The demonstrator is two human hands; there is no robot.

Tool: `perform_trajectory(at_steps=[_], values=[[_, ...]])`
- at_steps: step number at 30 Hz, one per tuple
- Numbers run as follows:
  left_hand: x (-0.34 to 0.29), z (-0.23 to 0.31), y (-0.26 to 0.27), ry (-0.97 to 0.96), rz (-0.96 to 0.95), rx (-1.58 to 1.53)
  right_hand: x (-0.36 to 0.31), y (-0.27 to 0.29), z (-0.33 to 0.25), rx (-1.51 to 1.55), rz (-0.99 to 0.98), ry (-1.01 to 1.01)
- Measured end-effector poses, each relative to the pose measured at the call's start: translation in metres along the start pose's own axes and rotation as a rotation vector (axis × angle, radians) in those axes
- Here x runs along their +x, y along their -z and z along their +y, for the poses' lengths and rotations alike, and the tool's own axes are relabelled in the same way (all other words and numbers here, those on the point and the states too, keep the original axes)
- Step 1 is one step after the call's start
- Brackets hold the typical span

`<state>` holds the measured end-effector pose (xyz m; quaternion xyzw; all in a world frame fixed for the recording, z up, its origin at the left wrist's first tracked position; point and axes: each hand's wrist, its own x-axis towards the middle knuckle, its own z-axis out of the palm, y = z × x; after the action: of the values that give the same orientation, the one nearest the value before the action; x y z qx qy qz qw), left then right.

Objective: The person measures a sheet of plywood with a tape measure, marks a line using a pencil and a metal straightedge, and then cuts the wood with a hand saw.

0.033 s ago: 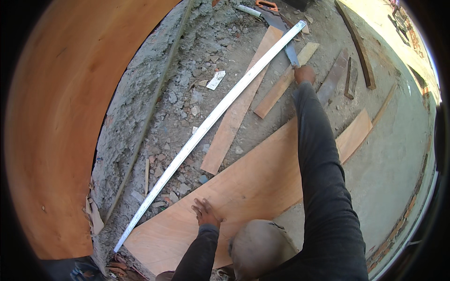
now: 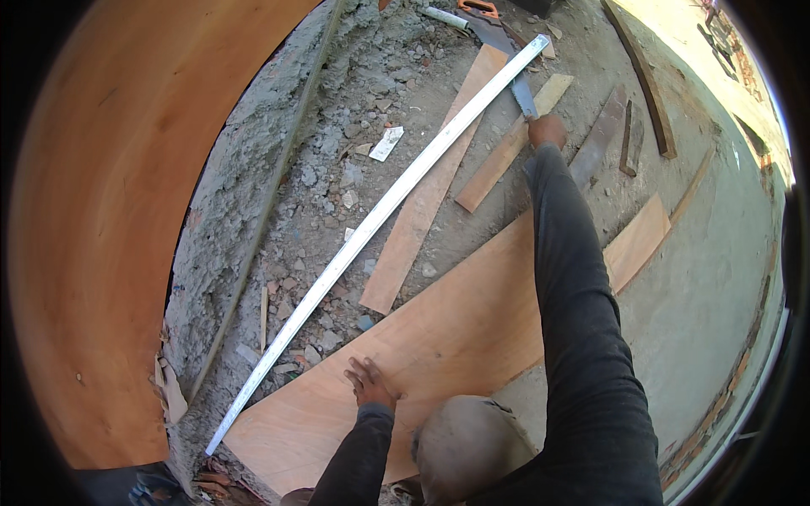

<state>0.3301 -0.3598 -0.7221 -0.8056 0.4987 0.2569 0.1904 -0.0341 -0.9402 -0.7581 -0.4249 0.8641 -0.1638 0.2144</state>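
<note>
My left hand (image 2: 369,384) lies flat with fingers spread on a long plywood board (image 2: 456,312). My right arm stretches far forward, and my right hand (image 2: 547,132) is closed at the tip of a handsaw's blade (image 2: 523,96). My fingers there are partly hidden. That handsaw has an orange handle (image 2: 478,8) at the far end, and its blade passes beneath a long pale straightedge (image 2: 371,223). A short wooden strip (image 2: 489,184) lies beside my right hand, partly under the blade. Between it and the straightedge rests a longer plywood strip (image 2: 422,228).
A large upright wooden panel (image 2: 101,236) fills the left side. Rubble (image 2: 337,177) covers the ground beside it. My knee (image 2: 472,447) is at the board's near edge. Dark timber (image 2: 645,80) and a greyish strip (image 2: 599,139) lie at right, near smooth concrete (image 2: 709,337).
</note>
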Motion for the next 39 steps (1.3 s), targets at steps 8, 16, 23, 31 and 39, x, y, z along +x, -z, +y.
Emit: perform_trajectory(at_steps=[8, 16, 23, 31, 39], values=[[0.004, 0.009, 0.049, 0.003, -0.039, 0.098, 0.003, -0.002, -0.004, 0.089, 0.005, -0.063], [0.122, -0.032, 0.179, -0.034, 0.621, 0.219, 0.012, -0.007, 0.017, 0.066, 0.100, 0.038], [0.127, -0.186, 0.158, 0.494, 0.114, 0.289, 0.003, 0.002, 0.006, 0.115, 0.063, -0.052], [0.017, -0.132, 0.126, -0.233, 0.466, 0.005, 0.042, -0.007, 0.009, 0.063, -0.004, -0.155], [-0.225, -0.034, -0.045, -0.241, 0.015, -0.557, 0.100, -0.019, 0.018, 0.108, -0.147, 0.051]])
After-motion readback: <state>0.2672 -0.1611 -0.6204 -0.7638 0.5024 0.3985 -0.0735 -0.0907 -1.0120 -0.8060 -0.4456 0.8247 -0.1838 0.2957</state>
